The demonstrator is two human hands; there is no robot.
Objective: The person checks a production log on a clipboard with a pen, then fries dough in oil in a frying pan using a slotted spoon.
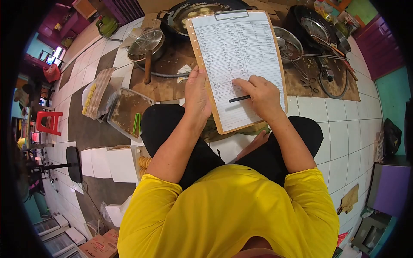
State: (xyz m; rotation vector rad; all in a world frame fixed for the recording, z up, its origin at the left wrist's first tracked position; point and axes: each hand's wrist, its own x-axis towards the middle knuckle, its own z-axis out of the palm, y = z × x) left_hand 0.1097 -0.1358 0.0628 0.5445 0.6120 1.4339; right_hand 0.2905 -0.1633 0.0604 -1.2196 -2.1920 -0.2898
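Observation:
A brown clipboard (pixel 282 92) with a lined, handwritten sheet (pixel 241 51) under its metal clip is held up over the lap. My left hand (pixel 198 92) grips the clipboard's left edge, with the thumb at the front and the other fingers mostly hidden behind. Over the lower half of the sheet, my right hand (pixel 262 96) has a dark pen (pixel 239 99) tucked under its curled fingers, the pen pointing left. Its index finger reaches toward the written rows near the middle of the page.
Beyond the clipboard sits a large wok (pixel 174 21) with food in oil. A strainer and pan (pixel 146 45) stand to its left, another pan (pixel 290 45) to its right. A plastic tray (pixel 129 112) and white boxes (pixel 124 163) lie at the left.

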